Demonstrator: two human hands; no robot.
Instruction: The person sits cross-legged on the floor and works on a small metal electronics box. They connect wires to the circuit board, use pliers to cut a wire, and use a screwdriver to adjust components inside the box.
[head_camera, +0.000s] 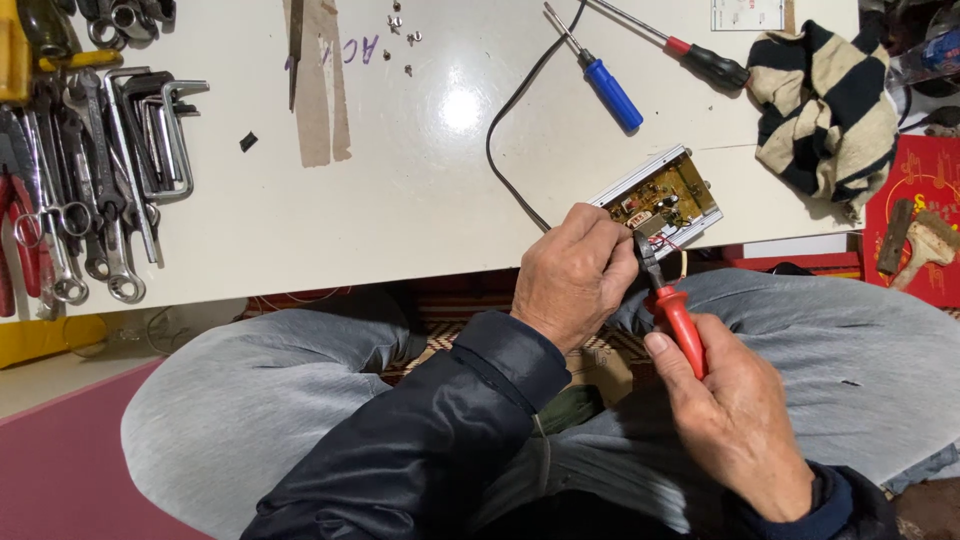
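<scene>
An open metal electronics case (668, 190) with a yellow circuit board inside lies at the white table's near edge. A black cable (510, 110) runs from it across the table. My left hand (575, 275) is closed at the case's near end, pinching thin wires there. My right hand (735, 415) grips red-handled pliers (672, 305), whose dark jaws reach up to the wires beside my left fingers. What the jaws hold is hidden.
A blue-handled screwdriver (605, 80) and a black-and-red one (700, 58) lie behind the case. A striped cloth (825, 110) sits at the right. Wrenches and hex keys (100, 170) crowd the left. Small screws (400, 35) lie at the back. White table (400, 200).
</scene>
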